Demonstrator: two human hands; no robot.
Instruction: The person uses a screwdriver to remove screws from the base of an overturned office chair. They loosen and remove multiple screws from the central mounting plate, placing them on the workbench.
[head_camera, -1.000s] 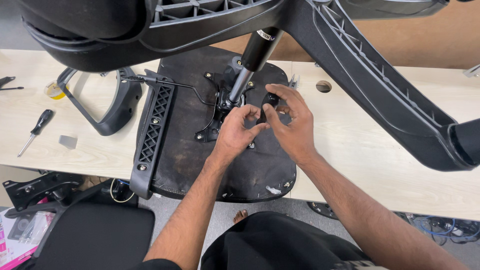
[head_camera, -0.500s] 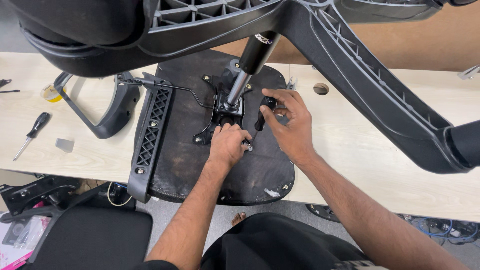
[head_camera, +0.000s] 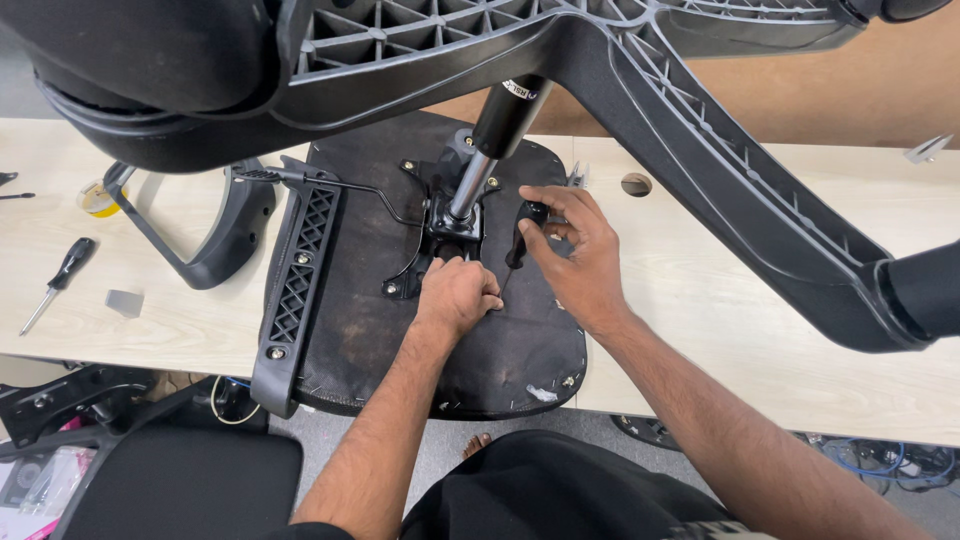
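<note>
An upturned office chair seat (head_camera: 400, 330) lies on a light wooden table (head_camera: 720, 300), its black underside facing me. A metal mechanism plate (head_camera: 447, 215) with a gas cylinder (head_camera: 490, 140) sits at its middle. My right hand (head_camera: 575, 250) grips a black-handled screwdriver (head_camera: 522, 232), tip pointing down toward the seat near the plate. My left hand (head_camera: 458, 296) is closed in a fist beside the tip, pressed on the seat at the plate's near edge. The chair's star base (head_camera: 700, 130) looms overhead.
A black armrest (head_camera: 295, 280) is fixed along the seat's left side, and a loose armrest (head_camera: 215, 235) lies further left. A second screwdriver (head_camera: 62, 275), a tape roll (head_camera: 97, 198) and a small grey piece (head_camera: 125, 302) lie at the table's left. Another chair (head_camera: 180, 480) stands below.
My left hand has slid down from the mechanism plate toward me and closed into a fist. My right hand has tilted the screwdriver so its tip meets the seat beside the left hand.
</note>
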